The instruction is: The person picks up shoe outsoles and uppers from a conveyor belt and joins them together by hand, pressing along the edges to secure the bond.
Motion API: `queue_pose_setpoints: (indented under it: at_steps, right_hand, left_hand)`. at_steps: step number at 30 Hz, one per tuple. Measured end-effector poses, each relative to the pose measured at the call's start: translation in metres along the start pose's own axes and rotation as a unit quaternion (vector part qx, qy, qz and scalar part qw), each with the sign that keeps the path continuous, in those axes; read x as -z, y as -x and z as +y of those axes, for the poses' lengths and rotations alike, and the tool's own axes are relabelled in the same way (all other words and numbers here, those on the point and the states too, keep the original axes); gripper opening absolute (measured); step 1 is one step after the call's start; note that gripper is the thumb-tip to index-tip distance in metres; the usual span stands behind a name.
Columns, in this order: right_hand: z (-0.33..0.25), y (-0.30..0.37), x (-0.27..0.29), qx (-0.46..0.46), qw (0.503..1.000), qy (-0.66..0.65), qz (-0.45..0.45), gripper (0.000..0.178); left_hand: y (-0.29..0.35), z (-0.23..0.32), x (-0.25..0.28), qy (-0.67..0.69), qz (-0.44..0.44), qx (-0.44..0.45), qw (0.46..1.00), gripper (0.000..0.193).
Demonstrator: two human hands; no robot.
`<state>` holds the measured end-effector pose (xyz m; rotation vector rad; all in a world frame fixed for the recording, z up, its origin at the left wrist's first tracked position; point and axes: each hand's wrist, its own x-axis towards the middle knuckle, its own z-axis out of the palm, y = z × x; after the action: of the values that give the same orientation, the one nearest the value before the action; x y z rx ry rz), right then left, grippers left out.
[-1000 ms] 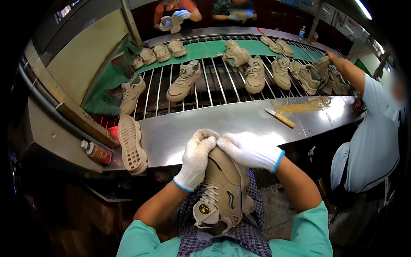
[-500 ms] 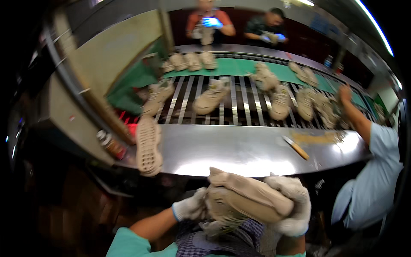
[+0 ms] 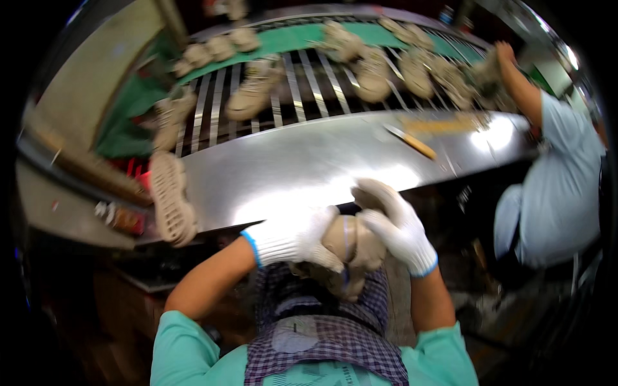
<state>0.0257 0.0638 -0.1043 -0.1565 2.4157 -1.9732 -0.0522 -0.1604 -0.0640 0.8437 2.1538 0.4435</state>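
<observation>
A slatted conveyor (image 3: 294, 83) was stretched across the far side, with a green strip (image 3: 293, 40) laid along it. In front of it, nearer, a metal ledge (image 3: 290, 161) was set. At the right, a co-worker (image 3: 557, 186) in a pale blue shirt was seen, one arm extended to the shoes at the conveyor's right end. The near middle was filled by a checked apron (image 3: 322, 350). Above the apron, just off the ledge's near edge, a beige shoe (image 3: 351, 248) was held up; it was blurred, and which way it was turned could not be told. By the left hand (image 3: 293, 238), white-gloved, the shoe was gripped from the left, pinched between thumb and fingers. The right hand (image 3: 398, 222), also gloved, was placed at its right; its fingers were curved and pressed together, parted from the thumb, and whether the shoe was touched by the thumb could not be told. A loose sole (image 3: 172, 199) was propped at the ledge's left end, and another shoe (image 3: 254, 90) was rested on the slats. Left of the sole, a bottle (image 3: 125, 219) was placed. On the ledge, towards the right, a yellow-handled knife (image 3: 412, 141) was laid
</observation>
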Motion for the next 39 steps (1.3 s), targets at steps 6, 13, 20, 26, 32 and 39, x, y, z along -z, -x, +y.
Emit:
queue_pose_setpoints:
  at_steps: [6, 13, 20, 26, 32, 39]
  right_hand:
    - [-0.003, 0.014, 0.053, -0.015, 0.959, 0.25, -0.129, 0.039]
    - [0.163, 0.137, -0.018, -0.217, 0.963, -0.146, 0.065, 0.023]
    - [0.039, 0.096, 0.009, 0.021, 0.986, -0.064, -0.152, 0.041]
    - [0.072, 0.093, -0.021, -0.078, 0.995, 0.059, -0.028, 0.094]
    - [0.097, 0.086, -0.028, 0.06, 0.993, 0.095, -0.032, 0.097]
    - [0.113, 0.074, -0.03, 0.038, 0.999, 0.021, 0.016, 0.103]
  left_hand:
    - [-0.005, 0.0, -0.006, -0.077, 0.032, -0.006, 0.997, 0.099]
    - [0.016, -0.101, -0.051, 0.14, 0.127, -0.017, 0.982, 0.099]
    - [-0.05, -0.1, -0.036, 0.446, 0.172, -0.154, 0.865, 0.06]
    - [-0.034, -0.051, -0.074, 0.045, 0.437, -0.32, 0.839, 0.035]
    - [0.031, -0.033, -0.158, 0.245, 0.369, -0.159, 0.882, 0.074]
    - [0.006, -0.038, -0.174, 0.286, 0.439, -0.148, 0.839, 0.065]
